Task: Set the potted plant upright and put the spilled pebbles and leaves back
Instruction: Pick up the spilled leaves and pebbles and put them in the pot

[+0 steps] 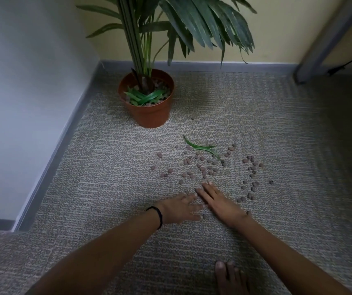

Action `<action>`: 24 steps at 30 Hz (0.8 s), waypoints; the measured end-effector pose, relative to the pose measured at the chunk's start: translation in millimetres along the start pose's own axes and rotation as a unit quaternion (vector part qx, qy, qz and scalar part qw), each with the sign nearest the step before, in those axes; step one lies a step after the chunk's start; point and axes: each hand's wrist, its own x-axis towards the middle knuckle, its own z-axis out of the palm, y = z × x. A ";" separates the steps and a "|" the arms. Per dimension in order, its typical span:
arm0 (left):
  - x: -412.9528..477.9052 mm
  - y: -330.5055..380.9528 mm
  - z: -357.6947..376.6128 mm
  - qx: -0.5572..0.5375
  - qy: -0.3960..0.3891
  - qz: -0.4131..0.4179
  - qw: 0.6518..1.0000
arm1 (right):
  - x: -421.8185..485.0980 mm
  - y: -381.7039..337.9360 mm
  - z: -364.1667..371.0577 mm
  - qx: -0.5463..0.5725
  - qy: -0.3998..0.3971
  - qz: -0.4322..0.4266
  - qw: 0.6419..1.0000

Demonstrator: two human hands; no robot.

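The potted plant stands upright in its brown pot (149, 116) near the corner, with pebbles and several green leaves lying inside on top. Brown pebbles (202, 167) lie scattered over the carpet in front of the pot, and more pebbles (250, 188) trail off to the right. Two loose green leaves (200, 146) lie among them. My left hand (179, 207) and my right hand (217, 201) lie flat on the carpet side by side, fingers straight, fingertips at the near edge of the pebble patch. A few pebbles sit between and under the fingers.
A white wall with a grey skirting board (49, 167) runs along the left. A yellow wall is behind the pot. A grey frame post (328, 39) leans at the right with a black cable. My bare foot (228, 277) rests on the carpet below.
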 end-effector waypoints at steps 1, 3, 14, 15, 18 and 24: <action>-2.0 -1.8 -1.3 -0.002 0.007 0.002 1.000 | -0.8 0.7 -1.0 -0.020 -0.008 -0.005 1.000; -6.4 -6.9 -4.4 -0.015 0.032 0.001 0.999 | -0.9 -0.6 -2.1 -0.038 -0.015 -0.004 0.999; -20.9 -13.8 -1.5 -0.015 0.122 0.008 0.992 | 1.8 -7.3 -3.6 -0.061 0.048 -0.031 0.997; -21.1 -12.7 -0.3 -0.020 0.125 0.005 0.992 | 1.8 -6.8 -5.3 -0.062 0.046 -0.032 0.997; -20.3 -12.2 1.9 -0.033 0.133 0.000 0.991 | 0.6 -6.4 -7.5 -0.075 0.048 -0.041 0.995; -18.6 -16.1 6.2 -0.060 0.123 -0.003 0.991 | 2.3 -9.6 -9.6 -0.094 0.057 -0.047 0.993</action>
